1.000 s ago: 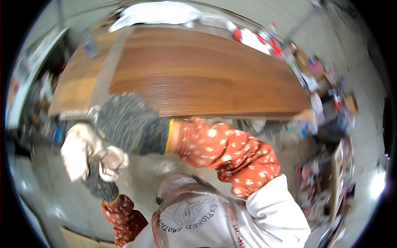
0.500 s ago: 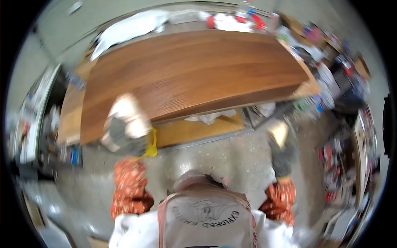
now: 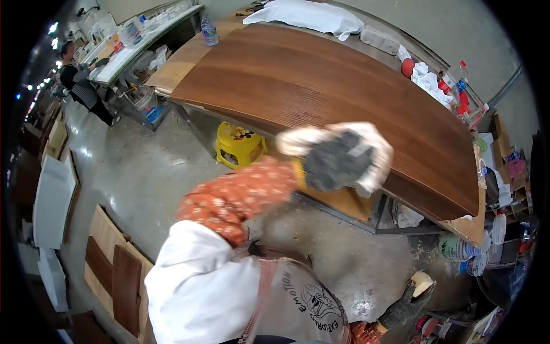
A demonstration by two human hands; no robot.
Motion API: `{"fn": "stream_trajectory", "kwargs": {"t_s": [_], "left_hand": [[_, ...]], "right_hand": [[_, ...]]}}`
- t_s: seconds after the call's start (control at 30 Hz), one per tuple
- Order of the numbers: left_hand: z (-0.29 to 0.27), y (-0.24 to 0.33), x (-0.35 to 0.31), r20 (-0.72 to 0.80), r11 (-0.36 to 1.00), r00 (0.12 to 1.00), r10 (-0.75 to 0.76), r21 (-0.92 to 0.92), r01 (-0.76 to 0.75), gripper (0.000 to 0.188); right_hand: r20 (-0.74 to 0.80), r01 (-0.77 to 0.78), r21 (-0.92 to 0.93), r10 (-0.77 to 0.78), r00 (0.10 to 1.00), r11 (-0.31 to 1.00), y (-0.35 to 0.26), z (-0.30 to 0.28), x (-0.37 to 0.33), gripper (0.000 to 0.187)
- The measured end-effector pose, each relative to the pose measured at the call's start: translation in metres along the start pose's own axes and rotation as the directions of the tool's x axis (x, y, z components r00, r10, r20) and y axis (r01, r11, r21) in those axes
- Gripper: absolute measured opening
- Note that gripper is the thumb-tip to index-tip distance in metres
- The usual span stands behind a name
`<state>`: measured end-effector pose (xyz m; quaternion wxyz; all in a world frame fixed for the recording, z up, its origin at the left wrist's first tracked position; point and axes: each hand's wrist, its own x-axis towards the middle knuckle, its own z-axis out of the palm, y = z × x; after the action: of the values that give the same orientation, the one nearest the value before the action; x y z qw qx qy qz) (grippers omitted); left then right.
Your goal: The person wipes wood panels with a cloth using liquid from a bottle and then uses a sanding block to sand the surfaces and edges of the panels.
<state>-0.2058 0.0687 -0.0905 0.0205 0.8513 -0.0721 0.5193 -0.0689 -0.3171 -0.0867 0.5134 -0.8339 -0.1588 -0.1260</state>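
Observation:
My left hand (image 3: 338, 163), in a dark grey glove, is closed around a bunched whitish cloth (image 3: 377, 150). It is over the near edge of a large brown wood-grain panel (image 3: 309, 74); motion blurs it, and I cannot tell whether the cloth touches the surface. Low on the right, away from the panel, my right hand (image 3: 405, 308) wears a dark glove too. Its fingers are wrapped round a pale yellow block that looks like a sponge (image 3: 422, 282). The panel lies flat on a worktable.
A yellow stool (image 3: 239, 144) stands under the panel's near left side. Beyond the panel lie a white cloth bundle (image 3: 306, 16) and bottles; a water bottle (image 3: 209, 31) stands at its far left. A person (image 3: 86, 86) stands at a white bench. Brown boards (image 3: 126, 281) lie lower left.
My view has turned left, bringing the person and the floor boards into sight. My left hand has carried the cloth rightward along the panel's near edge. The right hand still holds the sponge.

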Motion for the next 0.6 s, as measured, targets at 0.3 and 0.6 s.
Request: {"fn": "stream_trajectory", "kwargs": {"t_s": [0.3, 0.6], "left_hand": [[-0.263, -0.068, -0.038, 0.127, 0.783, 0.88, -0.457, 0.527, 0.33, 0.036], [-0.238, -0.094, -0.041, -0.2, 0.673, 0.697, -0.689, 0.182, 0.717, 0.033]], "right_hand": [[0.027, 0.062, 0.133, -0.066, 0.997, 0.989, -0.037, 0.056, 0.004, 0.057], [-0.128, 0.024, 0.085, -0.013, 0.992, 0.996, -0.001, 0.027, -0.01, 0.059]]}}
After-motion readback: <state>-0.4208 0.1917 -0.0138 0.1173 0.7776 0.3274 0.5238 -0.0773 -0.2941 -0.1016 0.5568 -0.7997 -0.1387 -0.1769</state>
